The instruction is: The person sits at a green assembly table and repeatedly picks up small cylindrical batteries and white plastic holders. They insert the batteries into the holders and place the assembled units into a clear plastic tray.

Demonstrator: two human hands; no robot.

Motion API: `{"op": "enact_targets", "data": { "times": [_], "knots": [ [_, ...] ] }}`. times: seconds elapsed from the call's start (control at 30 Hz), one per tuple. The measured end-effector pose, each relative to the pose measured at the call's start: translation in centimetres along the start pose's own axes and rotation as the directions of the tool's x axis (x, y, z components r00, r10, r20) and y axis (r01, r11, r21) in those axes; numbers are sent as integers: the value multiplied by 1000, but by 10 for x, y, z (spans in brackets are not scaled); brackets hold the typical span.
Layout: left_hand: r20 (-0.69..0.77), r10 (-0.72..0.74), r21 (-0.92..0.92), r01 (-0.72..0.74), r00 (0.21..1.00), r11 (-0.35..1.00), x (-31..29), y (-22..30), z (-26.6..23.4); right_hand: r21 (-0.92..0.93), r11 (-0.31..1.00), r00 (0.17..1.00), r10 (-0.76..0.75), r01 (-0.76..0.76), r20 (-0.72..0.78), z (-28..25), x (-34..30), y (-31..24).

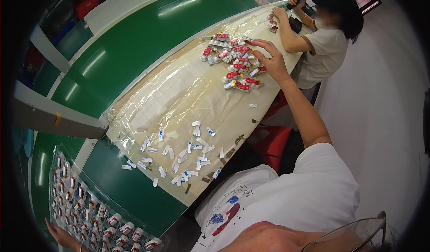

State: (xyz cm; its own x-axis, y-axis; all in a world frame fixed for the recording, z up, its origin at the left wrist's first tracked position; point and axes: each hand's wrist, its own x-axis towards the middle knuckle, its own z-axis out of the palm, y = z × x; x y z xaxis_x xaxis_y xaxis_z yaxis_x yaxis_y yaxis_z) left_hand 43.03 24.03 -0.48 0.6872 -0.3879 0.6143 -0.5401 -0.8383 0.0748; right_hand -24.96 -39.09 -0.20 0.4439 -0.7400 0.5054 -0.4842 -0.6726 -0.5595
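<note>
Reaching in from the lower right of the pile of red-and-white packs (239,67), the right hand (264,54) sits at its right edge on my feed, thumb and forefinger parted and curved toward it. One small pack lies right at the forefinger's tip; I cannot tell whether they touch, and I see nothing firmly gripped. The pile is a loose heap, its packs overlapping at many angles, on the counter (156,104), whose pale top is covered in wrinkled clear plastic.

Well to the lower left of the pile, I see white-and-blue slips (182,154) scattered singly and in small overlapping clusters. Farther from the pile in that direction, a clear tray (83,175) carries rows of similar small packs. The left hand (62,236) is at that tray's lower left edge; I cannot tell how far its fingers close or whether it holds the rim.

Left of the pile, a grey post (62,113) meets the counter's edge, and a glossy green surface (121,41) runs along behind. To the pile's upper right, I have a co-worker (329,41) holding a black device (299,0). Below the pile is a red chair (271,146).
</note>
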Motion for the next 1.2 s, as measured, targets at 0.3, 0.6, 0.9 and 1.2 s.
{"op": "enact_targets", "data": {
  "times": [0.3, 0.6, 0.9, 1.2],
  "knots": [
    [48, 681, -822, -359, 731, 443, -106, 450, -118, -165, 950, 948, -224, 263, 224, 5, -11, 34],
    [254, 747, -728, -387, 615, 566, -191, 613, -70, 34, 975, 959, -221, 218, 176, 80, -54, -80],
    [398, 605, -486, -401, 690, 777, -156, 472, -71, 513, 798, 849, -479, 317, 221, 99, 0, -104],
    [336, 535, -645, -225, 775, 731, -174, 476, -112, -105, 937, 908, -287, 332, 305, 60, 99, 61]
  ]
}}
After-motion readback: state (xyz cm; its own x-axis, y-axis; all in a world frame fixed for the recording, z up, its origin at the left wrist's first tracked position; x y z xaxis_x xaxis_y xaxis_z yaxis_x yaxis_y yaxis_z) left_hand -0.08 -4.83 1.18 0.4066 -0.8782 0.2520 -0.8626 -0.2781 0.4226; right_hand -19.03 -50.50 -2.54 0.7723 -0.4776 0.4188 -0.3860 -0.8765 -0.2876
